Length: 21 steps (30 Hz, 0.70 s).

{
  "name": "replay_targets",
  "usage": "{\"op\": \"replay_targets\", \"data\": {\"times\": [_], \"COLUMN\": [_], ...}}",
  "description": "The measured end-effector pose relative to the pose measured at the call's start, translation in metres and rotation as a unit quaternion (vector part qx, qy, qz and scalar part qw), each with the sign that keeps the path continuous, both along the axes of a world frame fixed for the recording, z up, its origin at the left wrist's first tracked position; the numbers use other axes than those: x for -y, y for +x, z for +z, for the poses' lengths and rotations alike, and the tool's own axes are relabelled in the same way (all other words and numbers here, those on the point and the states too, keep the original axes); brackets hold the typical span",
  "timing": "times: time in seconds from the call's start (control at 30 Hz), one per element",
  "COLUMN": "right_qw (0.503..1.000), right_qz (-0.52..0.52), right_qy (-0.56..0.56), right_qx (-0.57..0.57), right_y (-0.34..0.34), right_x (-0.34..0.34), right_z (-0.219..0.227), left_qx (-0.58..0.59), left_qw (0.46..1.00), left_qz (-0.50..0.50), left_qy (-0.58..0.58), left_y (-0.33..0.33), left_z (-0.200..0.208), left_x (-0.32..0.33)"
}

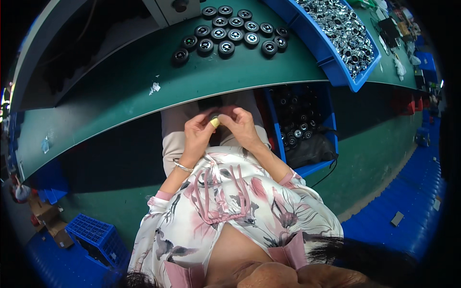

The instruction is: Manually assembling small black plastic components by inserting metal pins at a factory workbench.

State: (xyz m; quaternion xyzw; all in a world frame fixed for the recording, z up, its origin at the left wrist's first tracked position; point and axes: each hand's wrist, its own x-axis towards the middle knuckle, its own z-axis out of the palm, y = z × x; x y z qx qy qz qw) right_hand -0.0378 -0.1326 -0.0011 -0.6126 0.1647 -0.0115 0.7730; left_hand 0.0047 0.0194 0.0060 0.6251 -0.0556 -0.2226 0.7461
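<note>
Over my lap, just off the front edge of the green table (pixel 120 98), my two hands meet with fingers bent and tips close together. My left hand (pixel 197 132) wears a yellow wrap on its thumb and a bracelet at its wrist. My right hand (pixel 242 127) curls in from the other side, thumb toward the left one. Between the fingertips a small dark part shows, mostly covered by the fingers, so its kind cannot be told. On the table beyond lie several black round wheels (pixel 218 33) with silver centres.
A blue bin (pixel 331 67) of shiny silver parts rests on the table at the right. Below the table edge, right of my legs, a blue crate (pixel 333 110) holds black wheels and a black bag. White scraps (pixel 154 88) lie on the table. A blue crate (pixel 96 235) stands lower left.
</note>
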Motion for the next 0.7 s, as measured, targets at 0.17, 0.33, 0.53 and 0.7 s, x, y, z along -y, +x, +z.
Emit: {"op": "replay_targets", "data": {"times": [0.17,0.33,0.53,0.7], "right_qw": [1.0,0.997,0.997,0.998], "right_qz": [0.013,-0.002,0.034,0.0], "right_qy": [-0.015,0.076,0.025,0.035], "right_qx": [0.006,-0.001,-0.06,0.052], "right_y": [-0.001,-0.001,0.001,-0.004], "right_x": [0.003,-0.002,0.008,0.011], "right_z": [-0.008,0.003,-0.014,-0.007], "left_qx": [0.029,-0.002,-0.042,-0.135], "left_qw": [0.998,1.0,0.999,0.987], "left_qz": [-0.001,-0.024,0.012,0.056], "left_qy": [0.048,0.017,-0.007,-0.066], "left_y": [-0.004,-0.005,-0.005,-0.003], "left_z": [-0.003,-0.013,0.002,-0.007], "left_x": [-0.002,-0.003,0.002,-0.003]}}
